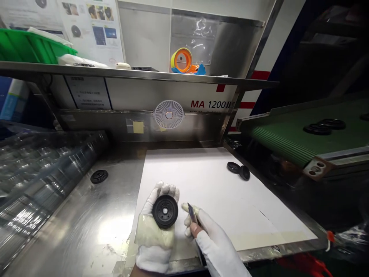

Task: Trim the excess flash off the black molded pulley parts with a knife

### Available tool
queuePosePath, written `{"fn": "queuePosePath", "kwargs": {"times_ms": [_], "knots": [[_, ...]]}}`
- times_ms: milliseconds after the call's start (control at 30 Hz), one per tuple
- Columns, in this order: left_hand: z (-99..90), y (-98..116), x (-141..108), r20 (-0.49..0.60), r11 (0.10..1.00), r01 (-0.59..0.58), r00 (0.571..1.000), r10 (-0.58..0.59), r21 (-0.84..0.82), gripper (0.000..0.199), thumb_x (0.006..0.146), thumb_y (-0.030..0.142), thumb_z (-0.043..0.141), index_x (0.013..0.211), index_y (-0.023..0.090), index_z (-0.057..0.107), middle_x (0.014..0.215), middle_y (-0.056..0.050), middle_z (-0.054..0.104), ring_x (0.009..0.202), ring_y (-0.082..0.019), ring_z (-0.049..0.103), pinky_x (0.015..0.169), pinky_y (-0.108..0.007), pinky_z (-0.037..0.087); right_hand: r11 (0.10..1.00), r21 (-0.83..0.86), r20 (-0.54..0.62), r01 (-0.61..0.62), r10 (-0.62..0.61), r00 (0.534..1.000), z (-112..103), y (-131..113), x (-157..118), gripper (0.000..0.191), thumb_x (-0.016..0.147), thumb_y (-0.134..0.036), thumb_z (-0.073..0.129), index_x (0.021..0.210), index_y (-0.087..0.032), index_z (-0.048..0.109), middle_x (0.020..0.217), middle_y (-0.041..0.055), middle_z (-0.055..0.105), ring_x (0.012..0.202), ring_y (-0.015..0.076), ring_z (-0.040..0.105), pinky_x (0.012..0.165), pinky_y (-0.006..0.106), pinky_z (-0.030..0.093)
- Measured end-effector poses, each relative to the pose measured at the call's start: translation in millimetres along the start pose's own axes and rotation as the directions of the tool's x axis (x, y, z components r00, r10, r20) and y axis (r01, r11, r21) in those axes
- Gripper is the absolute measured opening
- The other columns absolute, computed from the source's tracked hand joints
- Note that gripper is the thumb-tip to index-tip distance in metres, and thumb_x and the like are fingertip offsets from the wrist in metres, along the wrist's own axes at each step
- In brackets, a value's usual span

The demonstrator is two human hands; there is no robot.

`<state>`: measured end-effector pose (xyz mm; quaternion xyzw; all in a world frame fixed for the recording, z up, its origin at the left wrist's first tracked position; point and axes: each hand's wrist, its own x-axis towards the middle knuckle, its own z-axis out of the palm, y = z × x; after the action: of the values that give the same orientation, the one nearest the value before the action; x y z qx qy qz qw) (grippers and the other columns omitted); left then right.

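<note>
From the head camera, the left hand (155, 231) cradles a black rubber disc (165, 211) at the lower middle of the view, its centre hole facing up. It looks small, light and fairly stiff, though its matte surface could be slick against a cotton glove, so the outer rim seems the surest place to take hold. The gloved left fingers (165, 188) stand together behind the rim, with a pale wrap (152, 231) across the palm. The right hand (213, 240) comes in from 4 o'clock, its thumb and fingers pinched closed on a small knife (192, 212), with the blade near the disc but apart from it. Both hands rest above a white sheet (230, 204) on a steel bench (95, 231). Two more discs (238, 171) lie at 1 o'clock, another (99, 176) sits on bare steel at 10 o'clock, and a green conveyor belt (288, 134) runs at 2 o'clock.
</note>
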<state>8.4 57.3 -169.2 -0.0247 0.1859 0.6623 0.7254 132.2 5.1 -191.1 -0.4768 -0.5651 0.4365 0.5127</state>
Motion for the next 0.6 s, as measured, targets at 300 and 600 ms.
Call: {"fn": "queuePosePath", "kwargs": {"times_ms": [300, 600], "knots": [[-11.2, 7.5, -2.2, 0.034, 0.943, 0.334, 0.942, -0.334, 0.015, 0.039, 0.080, 0.019, 0.056, 0.118, 0.012, 0.058, 0.116, -0.019, 0.062, 0.100, -0.031, 0.063, 0.058, -0.032, 0.056, 0.999, -0.017, -0.008, -0.044, 0.044, 0.999, 10.7, -14.2, 6.5, 0.043, 0.085, -0.054, 0.056, 0.101, -0.016, 0.068, 0.080, 0.0044, 0.065, 0.083, 0.0214, 0.060, 0.074, 0.027, 0.049], [-23.1, 20.7, -16.3, 0.032, 0.934, 0.351, 0.936, -0.350, -0.061, 0.039, 0.082, 0.026, 0.060, 0.119, 0.017, 0.057, 0.104, -0.011, 0.067, 0.110, -0.032, 0.057, 0.095, -0.057, 0.041, 1.000, 0.020, -0.391, -0.001, 0.009, 0.920, -28.7, -18.2, -3.4, 0.042, 0.081, -0.046, 0.066, 0.116, -0.024, 0.064, 0.097, 0.0057, 0.068, 0.076, 0.0194, 0.064, 0.066, 0.026, 0.055]]}}
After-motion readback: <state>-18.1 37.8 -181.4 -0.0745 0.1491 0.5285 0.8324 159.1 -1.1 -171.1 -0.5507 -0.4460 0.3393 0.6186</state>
